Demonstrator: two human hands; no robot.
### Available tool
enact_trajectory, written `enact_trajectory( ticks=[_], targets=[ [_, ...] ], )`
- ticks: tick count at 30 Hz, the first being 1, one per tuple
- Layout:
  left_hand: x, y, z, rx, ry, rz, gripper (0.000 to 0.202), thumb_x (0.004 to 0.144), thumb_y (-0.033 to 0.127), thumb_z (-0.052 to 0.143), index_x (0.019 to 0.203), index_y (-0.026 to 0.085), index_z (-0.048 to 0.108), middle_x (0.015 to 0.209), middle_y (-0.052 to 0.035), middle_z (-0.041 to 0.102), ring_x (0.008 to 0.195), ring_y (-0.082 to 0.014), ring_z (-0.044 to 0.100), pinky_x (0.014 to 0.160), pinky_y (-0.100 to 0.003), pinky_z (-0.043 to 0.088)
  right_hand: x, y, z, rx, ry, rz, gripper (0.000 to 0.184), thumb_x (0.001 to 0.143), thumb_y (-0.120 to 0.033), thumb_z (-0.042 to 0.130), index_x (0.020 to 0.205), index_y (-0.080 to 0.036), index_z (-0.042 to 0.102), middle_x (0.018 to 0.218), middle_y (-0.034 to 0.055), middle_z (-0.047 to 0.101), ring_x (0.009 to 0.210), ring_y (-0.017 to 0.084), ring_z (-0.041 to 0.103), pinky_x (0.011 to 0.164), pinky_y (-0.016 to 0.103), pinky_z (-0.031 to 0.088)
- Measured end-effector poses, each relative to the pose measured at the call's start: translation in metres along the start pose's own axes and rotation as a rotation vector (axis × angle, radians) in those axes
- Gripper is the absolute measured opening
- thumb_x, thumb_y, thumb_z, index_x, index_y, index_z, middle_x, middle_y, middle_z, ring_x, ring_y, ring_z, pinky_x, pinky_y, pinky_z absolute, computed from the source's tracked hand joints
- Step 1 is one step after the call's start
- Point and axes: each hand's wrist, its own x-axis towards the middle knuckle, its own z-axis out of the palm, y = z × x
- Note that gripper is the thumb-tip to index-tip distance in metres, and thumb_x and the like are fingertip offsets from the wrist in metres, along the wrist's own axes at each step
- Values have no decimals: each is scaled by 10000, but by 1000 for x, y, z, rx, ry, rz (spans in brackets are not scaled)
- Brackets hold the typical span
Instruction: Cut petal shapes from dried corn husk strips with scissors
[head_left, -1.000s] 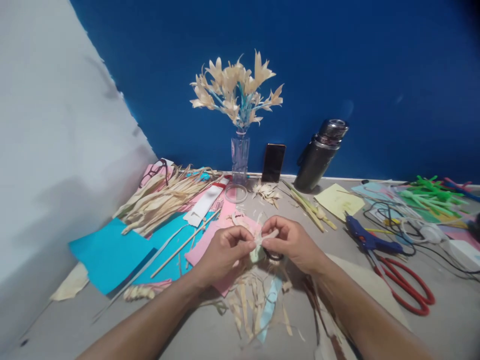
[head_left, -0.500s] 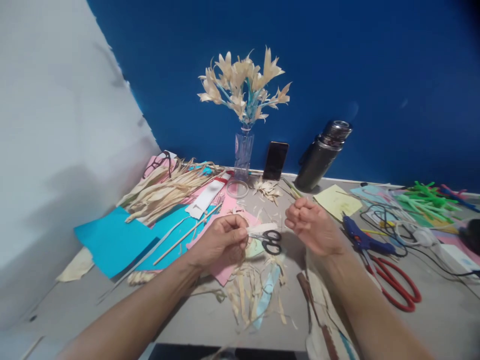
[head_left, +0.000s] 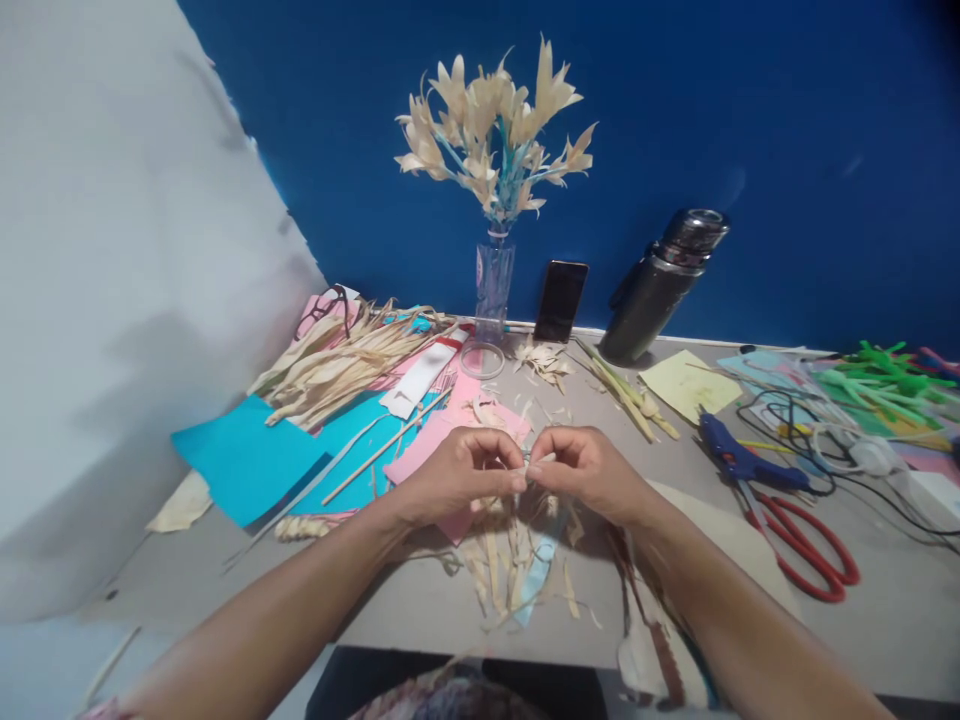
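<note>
My left hand [head_left: 469,468] and my right hand [head_left: 589,472] meet fingertip to fingertip above the table, both closed in a pinch. Between them is a small pale strip of dried husk [head_left: 528,470], mostly covered by the fingers. Beneath the hands lie pink paper [head_left: 420,450], loose husk scraps [head_left: 495,575] and a light blue paper strip [head_left: 538,575]. The small black-handled scissors are hidden behind my hands. Farther back, a clear bottle [head_left: 493,290] holds a bunch of husk flowers [head_left: 487,130] on blue stems.
Dried husks [head_left: 352,365] and blue paper [head_left: 247,455] lie on the left. A phone [head_left: 561,300] and a dark flask [head_left: 656,295] lean at the wall. To the right are a blue glue gun [head_left: 739,455], red-handled scissors [head_left: 810,550], cables and green pipe cleaners [head_left: 870,375].
My right hand has moved left and down to meet the left hand at the husk strip. The small scissors, visible before, are now covered. The camera view has shifted slightly.
</note>
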Motion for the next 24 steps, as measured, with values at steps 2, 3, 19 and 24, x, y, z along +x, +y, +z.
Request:
enact_trajectory(
  ticks=[2, 3, 19, 24],
  targets=[
    [1, -2, 1, -13, 29, 19, 216, 654, 287, 798, 679, 124, 659, 678, -22, 599, 574, -100, 517, 537, -226, 388, 0, 1, 2, 60, -11, -3, 239, 695, -344, 772, 706, -153, 629, 601, -24, 564, 538, 102, 466, 534, 230, 348],
    [1, -4, 1, -42, 28, 20, 216, 654, 289, 797, 664, 124, 658, 672, -20, 593, 569, -99, 512, 539, -230, 385, 0, 2, 2, 106, -14, -3, 229, 694, -330, 770, 693, -153, 624, 592, -25, 561, 534, 101, 464, 536, 231, 349],
    [2, -9, 2, -311, 30, -31, 204, 612, 237, 805, 610, 124, 635, 581, -16, 566, 515, -98, 472, 514, -239, 335, 2, 3, -5, 419, -78, -68, 394, 645, -447, 825, 844, -180, 613, 817, 20, 599, 624, 116, 499, 581, 245, 388],
    [0, -9, 7, -272, -16, -6, 205, 606, 250, 814, 612, 129, 648, 617, -19, 573, 583, -115, 503, 573, -254, 378, 0, 6, 7, 453, -122, -20, 308, 623, -281, 853, 695, -164, 577, 663, -20, 566, 554, 92, 468, 538, 225, 339]
  ],
)
